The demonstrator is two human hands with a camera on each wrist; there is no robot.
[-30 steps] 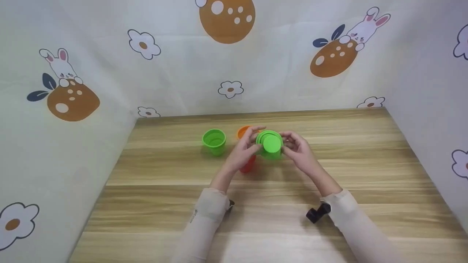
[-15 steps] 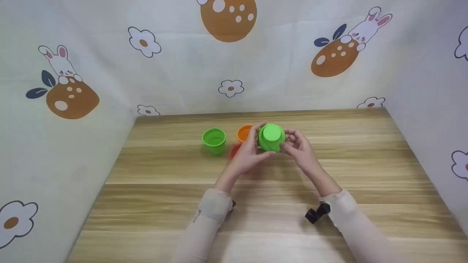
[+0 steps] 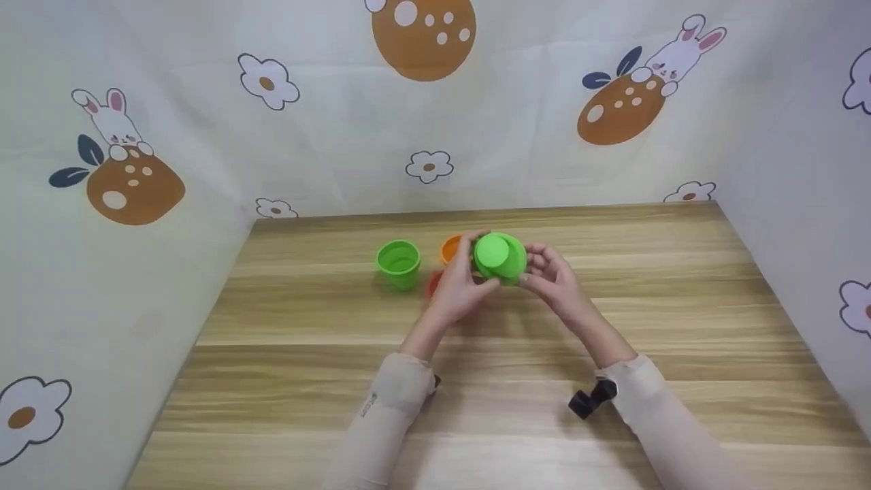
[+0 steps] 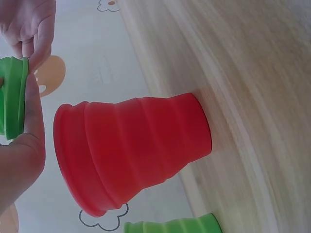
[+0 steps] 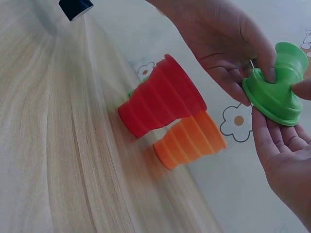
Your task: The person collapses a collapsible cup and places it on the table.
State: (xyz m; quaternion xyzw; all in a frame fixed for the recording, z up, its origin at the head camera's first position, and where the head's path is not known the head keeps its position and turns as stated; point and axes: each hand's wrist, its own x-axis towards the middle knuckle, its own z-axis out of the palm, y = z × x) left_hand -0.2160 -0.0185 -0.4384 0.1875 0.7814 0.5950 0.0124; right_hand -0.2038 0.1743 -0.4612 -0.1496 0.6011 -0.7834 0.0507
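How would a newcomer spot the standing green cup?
Face the wood table with the patterned wall behind it. Left of the left hand stands the green cup, mouth up, leftmost of the cups. The red cup and orange cup to its right differ in colour; the held cup, also green, is off the table.

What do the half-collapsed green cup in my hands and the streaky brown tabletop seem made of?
Green cup: probably matte silicone or soft rubber, since its wall buckles. Tabletop: wood or printed laminate with a faint sheen, judging by the grain.

Lettering (image 3: 369,405) on the left sleeve (image 3: 386,418) is illegible.
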